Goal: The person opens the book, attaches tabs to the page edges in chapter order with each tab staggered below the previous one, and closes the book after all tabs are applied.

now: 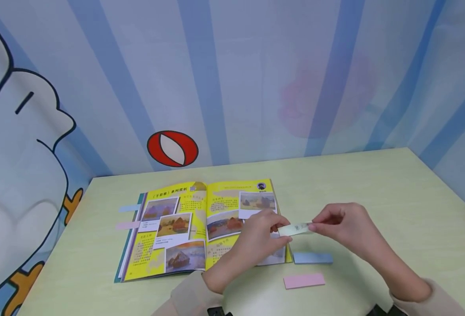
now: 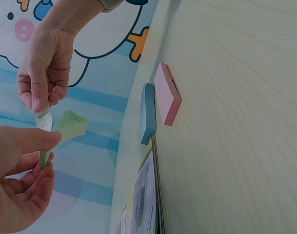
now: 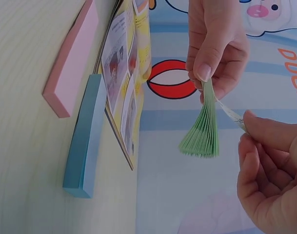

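Note:
A pad of green sticky notes (image 3: 201,131) is pinched at one end between the thumb and fingers of my left hand (image 1: 261,230); its other end fans out. My right hand (image 1: 344,226) pinches the end of the top note (image 3: 231,116), which is lifted from the fanned stack and carries dark handwriting. Both hands are above the table, near the right page of an open book (image 1: 206,228). A blue sticky-note pad (image 1: 313,258) and a pink sticky-note pad (image 1: 304,281) lie on the table below the hands.
The book has yellow pages with haystack pictures. A blue tab (image 1: 129,208) and a pink tab (image 1: 127,225) stick out from its left edge. Behind the pale table (image 1: 355,175) hangs a blue striped backdrop (image 1: 248,87) with cartoon figures.

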Tool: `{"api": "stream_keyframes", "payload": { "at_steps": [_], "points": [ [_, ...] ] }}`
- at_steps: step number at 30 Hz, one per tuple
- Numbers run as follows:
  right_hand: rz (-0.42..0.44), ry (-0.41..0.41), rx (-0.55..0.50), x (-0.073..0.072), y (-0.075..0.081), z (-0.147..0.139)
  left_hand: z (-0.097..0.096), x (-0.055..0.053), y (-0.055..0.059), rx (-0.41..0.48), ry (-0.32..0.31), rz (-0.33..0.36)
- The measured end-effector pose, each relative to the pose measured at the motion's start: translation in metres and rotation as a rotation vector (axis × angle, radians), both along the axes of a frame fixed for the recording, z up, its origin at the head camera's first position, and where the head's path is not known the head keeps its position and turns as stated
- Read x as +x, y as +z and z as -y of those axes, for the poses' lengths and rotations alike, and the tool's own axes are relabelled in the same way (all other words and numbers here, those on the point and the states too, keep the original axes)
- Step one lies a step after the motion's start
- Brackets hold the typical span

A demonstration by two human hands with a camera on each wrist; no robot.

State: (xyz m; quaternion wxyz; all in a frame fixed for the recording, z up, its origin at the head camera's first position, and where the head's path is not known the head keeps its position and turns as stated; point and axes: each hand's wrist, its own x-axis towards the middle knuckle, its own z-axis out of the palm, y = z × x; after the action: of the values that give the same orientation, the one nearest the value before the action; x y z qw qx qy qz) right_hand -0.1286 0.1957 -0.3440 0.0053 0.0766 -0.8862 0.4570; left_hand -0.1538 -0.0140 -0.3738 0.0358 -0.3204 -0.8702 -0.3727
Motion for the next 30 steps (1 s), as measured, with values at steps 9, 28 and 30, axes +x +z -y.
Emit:
{"api": "stream_keyframes", "payload": {
  "at_steps": [9, 28, 30],
  "points": [
    [-0.036, -0.010, -0.029, 0.006, 0.000, 0.002, 0.000, 0.001, 0.000, 0.019, 0.017, 0.014],
    [-0.506, 0.139, 0.095, 0.018, -0.001, 0.014, 0.000, -0.001, -0.002, 0.046, 0.015, 0.014],
    [-0.544, 0.161, 0.094, 0.018, -0.001, 0.015, 0.000, -0.001, -0.002, 0.044, 0.012, 0.015]
  ]
}}
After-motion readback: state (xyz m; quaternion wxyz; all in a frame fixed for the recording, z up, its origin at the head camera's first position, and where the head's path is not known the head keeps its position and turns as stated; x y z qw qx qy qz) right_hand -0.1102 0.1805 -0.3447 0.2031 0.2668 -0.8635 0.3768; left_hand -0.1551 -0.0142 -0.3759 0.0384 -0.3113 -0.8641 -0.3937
